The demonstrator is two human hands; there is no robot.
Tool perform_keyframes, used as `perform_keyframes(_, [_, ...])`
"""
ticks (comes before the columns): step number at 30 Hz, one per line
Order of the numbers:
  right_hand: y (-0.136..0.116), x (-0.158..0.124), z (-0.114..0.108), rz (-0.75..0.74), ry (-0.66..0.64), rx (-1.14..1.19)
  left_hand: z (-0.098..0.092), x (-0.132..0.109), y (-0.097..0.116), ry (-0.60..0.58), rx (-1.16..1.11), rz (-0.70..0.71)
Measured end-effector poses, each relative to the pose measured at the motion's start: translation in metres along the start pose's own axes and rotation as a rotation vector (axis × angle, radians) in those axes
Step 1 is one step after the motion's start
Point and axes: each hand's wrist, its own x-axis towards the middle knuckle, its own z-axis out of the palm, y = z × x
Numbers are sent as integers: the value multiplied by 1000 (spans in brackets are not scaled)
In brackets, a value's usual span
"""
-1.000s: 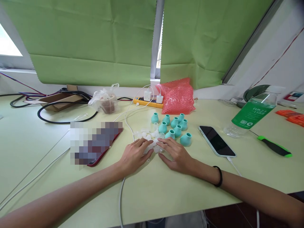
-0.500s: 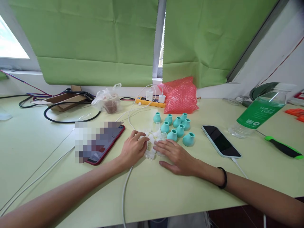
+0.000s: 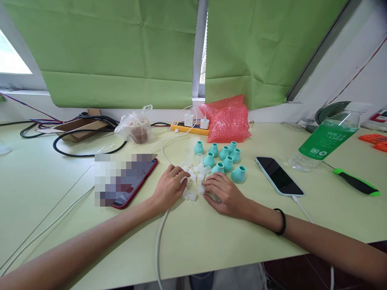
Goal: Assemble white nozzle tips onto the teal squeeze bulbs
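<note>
A small heap of clear and white plastic pieces (image 3: 193,175) lies on the pale green table (image 3: 211,241). My left hand (image 3: 169,187) rests at the heap's left side, fingers curled onto the pieces. My right hand (image 3: 223,192) lies at the right side with its fingertips bent against the pieces. One clear piece (image 3: 189,195) sits between the two hands. Several teal rubber caps (image 3: 222,158) stand just behind my right hand. What each hand grips is hidden by the fingers.
A red phone (image 3: 133,183) lies left of my hands, a white phone (image 3: 278,176) on a cable to the right. Farther back are a pink bubble-wrap bag (image 3: 228,121), a yellow power strip (image 3: 189,128), a plastic bag (image 3: 134,128), black cables (image 3: 75,141); right, a green-labelled bottle (image 3: 326,139) and screwdriver (image 3: 355,183).
Both hands have curled their fingers in closer around the plastic pieces, and the right hand has drawn back slightly. One clear piece now lies free between them.
</note>
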Motion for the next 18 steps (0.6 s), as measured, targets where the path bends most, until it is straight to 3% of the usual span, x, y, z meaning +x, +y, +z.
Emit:
perform_keyframes(7, [-2,4,-5,-37,-134,-43,-2,-1,4,-23,79,-36])
perform_keyframes(14, [8,4,-16,-22,70,-128,-1,0,3,-59,91,-44])
perform_keyframes(18, [10,3,-29,54,-98,-197,0,-1,4,-78,79,-18])
